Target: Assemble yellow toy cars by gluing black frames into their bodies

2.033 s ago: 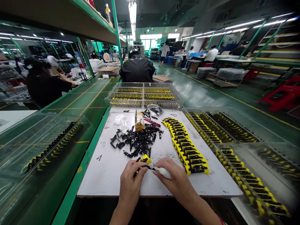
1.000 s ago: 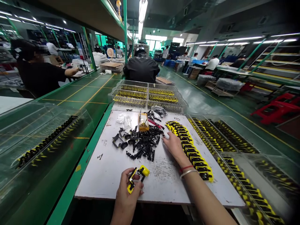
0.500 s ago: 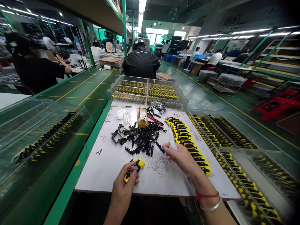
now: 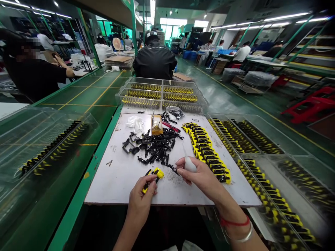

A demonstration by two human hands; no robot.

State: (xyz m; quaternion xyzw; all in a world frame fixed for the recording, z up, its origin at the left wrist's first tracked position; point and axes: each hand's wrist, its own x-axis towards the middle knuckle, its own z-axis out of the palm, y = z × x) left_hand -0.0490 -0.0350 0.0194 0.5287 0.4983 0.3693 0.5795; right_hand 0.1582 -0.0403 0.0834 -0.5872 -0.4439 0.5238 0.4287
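Observation:
My left hand (image 4: 142,190) is closed round a yellow-and-black plastic part (image 4: 160,173), its yellow end pointing away to the right. My right hand (image 4: 200,176) grips a white squeeze bulb (image 4: 190,165) with a thin pointed nozzle against its palm. At the right fingertips is a small black plastic strip (image 4: 172,168), pinched as far as I can see. Just beyond both hands lies a heap of black plastic strips (image 4: 159,148). Right of it, a curving row of yellow-and-black parts (image 4: 206,150) stands on the white board (image 4: 112,188).
Clear trays of yellow-and-black parts stand at the back (image 4: 162,85), right (image 4: 251,160) and left (image 4: 54,146). On the board are a small amber box (image 4: 157,129), red tweezers (image 4: 171,127), white cloth (image 4: 135,124) and black frames (image 4: 129,146). A person in black (image 4: 154,59) sits ahead.
My right hand has moved slightly left and nearer, bringing the black strip closer to the yellow-and-black part. My left hand keeps its hold. The whole view has shifted a little.

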